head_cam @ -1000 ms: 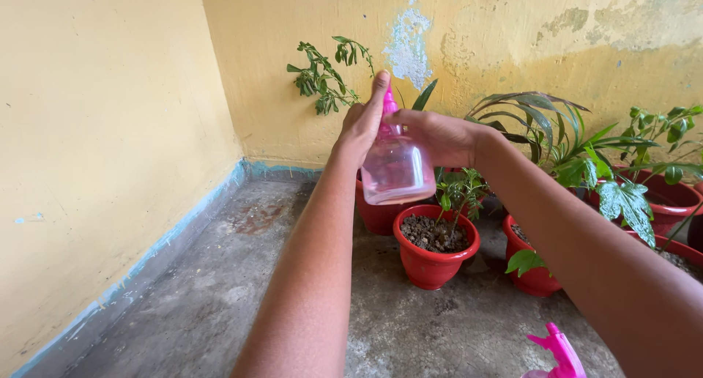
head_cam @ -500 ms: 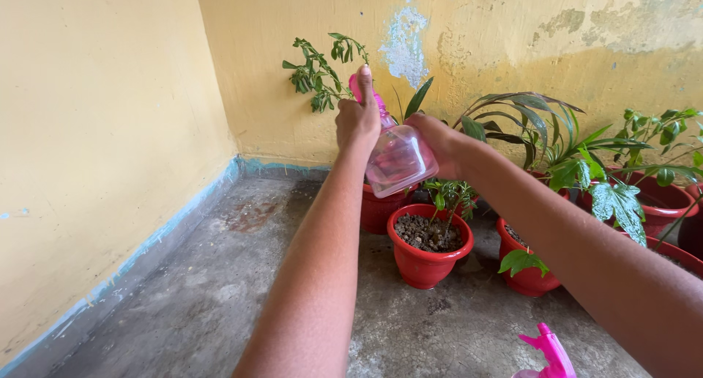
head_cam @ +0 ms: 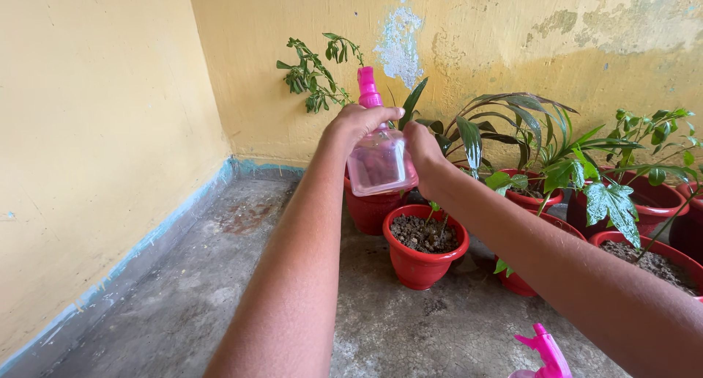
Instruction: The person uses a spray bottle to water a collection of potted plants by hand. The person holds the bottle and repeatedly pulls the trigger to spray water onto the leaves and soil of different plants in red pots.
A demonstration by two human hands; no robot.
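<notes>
Hands both on a clear pink spray bottle, held up at arm's length over the pots. Left hand is curled around the bottle's shoulder just under the pink pump nozzle, fingers closed on it from the left. Right hand is pressed against the bottle's right side, fingers wrapped on the body; fingertips are hidden behind the bottle, so the exact pinch is unclear. Nozzle stands upright and bare above the left hand, no finger on top of it.

Bottle looks near empty, only a faint tint in it; level can't be read.

Directly below the hands: a red pot with bare soil and a thin seedling. Behind the bottle, another red pot carrying the tall leafy stem that rises beyond the left hand. Right of the right forearm: a strappy-leaved plant, more red pots. A second pink sprayer head sits at the bottom edge, under the right forearm.

Judgement on handling: keep the right hand as the steady clamp on the body, let the left do the work at the neck, keep the bottle vertical so nothing dribbles out. Thin plastic, so squeeze lightly.
</notes>
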